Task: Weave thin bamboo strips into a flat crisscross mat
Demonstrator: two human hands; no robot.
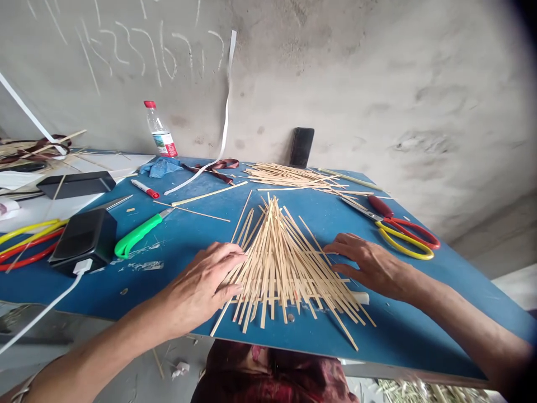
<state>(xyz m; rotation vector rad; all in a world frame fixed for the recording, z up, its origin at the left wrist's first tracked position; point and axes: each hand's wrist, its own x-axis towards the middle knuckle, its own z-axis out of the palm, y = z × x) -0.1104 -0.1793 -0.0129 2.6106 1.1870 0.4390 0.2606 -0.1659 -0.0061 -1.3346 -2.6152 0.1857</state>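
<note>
Left hand: [224, 268] open, thumb apart from the bent fingers, fingertips touching the left side of the fan; whether a strip is caught beneath them, I cannot tell.
Right hand: [356, 260] open, fingers slightly bent at the fan's right side, thumb apart.
Fan of wood strips: [274, 252] between the hands, by the near edge of the desk [403, 327], gathered towards the wall edge and spread towards the near one.
Cross strips: [342, 280] lying across the fan's wide end.
Progress: seemingly partway; the fan is laid out and crossed, but its spacing and ends are uneven.
Spare strips: [285, 176] loose pile near the wall edge, apart from the fan, apparently unused.
Scissors: [386, 220] towards the right edge, beyond the right hand.
Knife: [140, 234] green-handled, left of the fan.
Charger: [88, 238] near the left end, white cable [54, 305] plugged in.
Wall edge: bottle [161, 134] on the left, phone [302, 147] leaning behind the pile.
</note>
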